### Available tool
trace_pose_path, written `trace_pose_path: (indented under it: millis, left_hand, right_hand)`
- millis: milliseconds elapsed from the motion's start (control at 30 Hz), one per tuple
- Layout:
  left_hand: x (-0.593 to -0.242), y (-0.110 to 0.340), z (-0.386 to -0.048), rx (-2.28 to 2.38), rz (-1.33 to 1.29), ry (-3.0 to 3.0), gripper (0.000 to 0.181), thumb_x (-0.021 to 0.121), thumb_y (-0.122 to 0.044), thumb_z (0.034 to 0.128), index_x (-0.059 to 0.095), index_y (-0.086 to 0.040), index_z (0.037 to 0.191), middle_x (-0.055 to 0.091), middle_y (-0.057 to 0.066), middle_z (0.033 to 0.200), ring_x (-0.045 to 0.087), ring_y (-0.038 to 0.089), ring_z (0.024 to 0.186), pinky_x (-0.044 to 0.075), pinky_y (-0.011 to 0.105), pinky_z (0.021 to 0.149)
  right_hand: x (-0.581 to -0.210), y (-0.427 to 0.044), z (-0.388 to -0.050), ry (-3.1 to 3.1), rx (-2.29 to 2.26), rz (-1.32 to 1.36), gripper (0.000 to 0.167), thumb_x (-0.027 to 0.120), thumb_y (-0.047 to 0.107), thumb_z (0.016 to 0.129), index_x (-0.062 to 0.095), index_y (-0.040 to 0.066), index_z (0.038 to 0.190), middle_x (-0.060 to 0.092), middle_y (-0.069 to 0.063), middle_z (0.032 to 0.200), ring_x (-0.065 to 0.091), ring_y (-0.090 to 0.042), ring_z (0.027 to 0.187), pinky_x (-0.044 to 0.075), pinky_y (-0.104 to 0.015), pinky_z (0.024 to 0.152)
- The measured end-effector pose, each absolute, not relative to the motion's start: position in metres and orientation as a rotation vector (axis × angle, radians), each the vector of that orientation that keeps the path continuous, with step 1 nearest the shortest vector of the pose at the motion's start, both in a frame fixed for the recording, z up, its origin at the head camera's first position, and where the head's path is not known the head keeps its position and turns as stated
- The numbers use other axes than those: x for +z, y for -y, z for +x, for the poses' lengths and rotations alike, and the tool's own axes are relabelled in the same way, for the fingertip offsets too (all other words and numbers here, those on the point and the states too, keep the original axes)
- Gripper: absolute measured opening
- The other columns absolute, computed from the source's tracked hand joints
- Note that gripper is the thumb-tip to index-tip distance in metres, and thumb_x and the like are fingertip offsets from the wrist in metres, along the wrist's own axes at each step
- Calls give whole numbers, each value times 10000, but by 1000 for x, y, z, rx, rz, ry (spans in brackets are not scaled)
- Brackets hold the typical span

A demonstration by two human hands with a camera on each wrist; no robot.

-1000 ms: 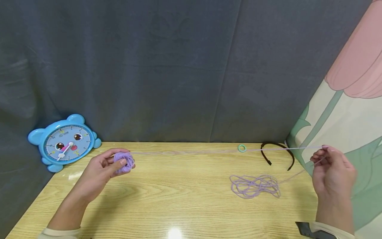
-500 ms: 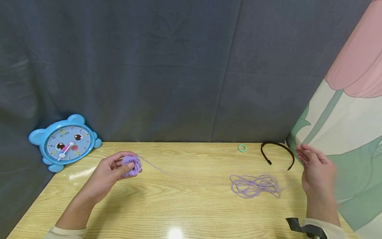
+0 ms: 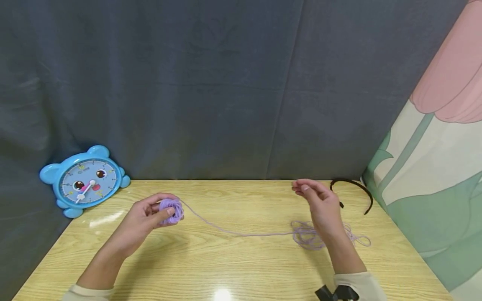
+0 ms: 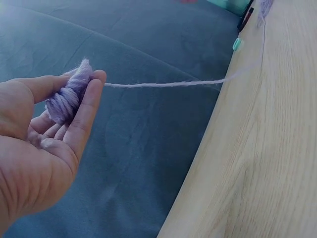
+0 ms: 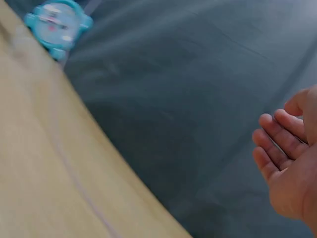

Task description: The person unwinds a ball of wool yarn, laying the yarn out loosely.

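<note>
In my left hand (image 3: 144, 219) I hold a small wound ball of purple yarn (image 3: 171, 210), pinched between thumb and fingers above the table's left side. The left wrist view shows the same yarn bundle (image 4: 69, 99) with a strand (image 4: 163, 85) leading off from the fingertips. On the table the strand (image 3: 241, 234) sags down and runs right to a loose tangle of purple yarn (image 3: 303, 236). My right hand (image 3: 321, 205) hovers above that tangle and partly covers it. Nothing shows between its fingers, which look relaxed in the right wrist view.
A blue bear-shaped clock (image 3: 88, 180) leans at the back left against the dark curtain (image 3: 211, 92). A black headband (image 3: 361, 188) lies at the back right. The small green ring (image 4: 237, 44) appears in the left wrist view near the table's far edge.
My right hand has let go of the strand and swung left over the tangle. The strand, taut before, now droops onto the table. My left hand has shifted slightly right with the ball.
</note>
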State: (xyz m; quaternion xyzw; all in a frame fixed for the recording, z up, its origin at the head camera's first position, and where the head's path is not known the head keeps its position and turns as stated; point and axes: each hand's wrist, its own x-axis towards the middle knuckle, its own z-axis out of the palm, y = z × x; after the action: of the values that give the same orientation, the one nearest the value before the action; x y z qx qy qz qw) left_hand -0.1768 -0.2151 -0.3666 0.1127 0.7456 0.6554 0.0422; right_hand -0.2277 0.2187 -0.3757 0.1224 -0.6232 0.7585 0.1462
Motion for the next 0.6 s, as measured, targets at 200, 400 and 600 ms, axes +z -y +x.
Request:
trace_pose_path:
  millis: [200,400,600]
  left_hand:
    - [-367,213,-176,1969,360,-2299,361,642,-141,1025,569,19,1341,731,-13,1064,715,114,973,619,273,841]
    - [-367,212,-175,1943,365,-2311,380,645,-153,1023,563,22,1350,746,-1,1054,727,125,957,615,281,836]
    - [-367,210,-175,1921,405,-2336,375,648,-169,1024,572,22,1338,724,36,1054,709,122,946,620,309,825]
  right_hand:
    - [-389,-159,-228,2023,2143,466,304,610,130,1040,637,-120,1211,775,52,1064,726,-98,1015,571,-256,958]
    - [-403,-111,-227,2063,2232,627,291,634,135,1025,656,-98,1198,757,-30,1090,712,-98,1022,569,-261,956]
    - [-410,-73,-223,2111,2313,720,278,631,149,1029,668,-62,1206,697,-256,1193,699,-112,1018,560,-263,983]
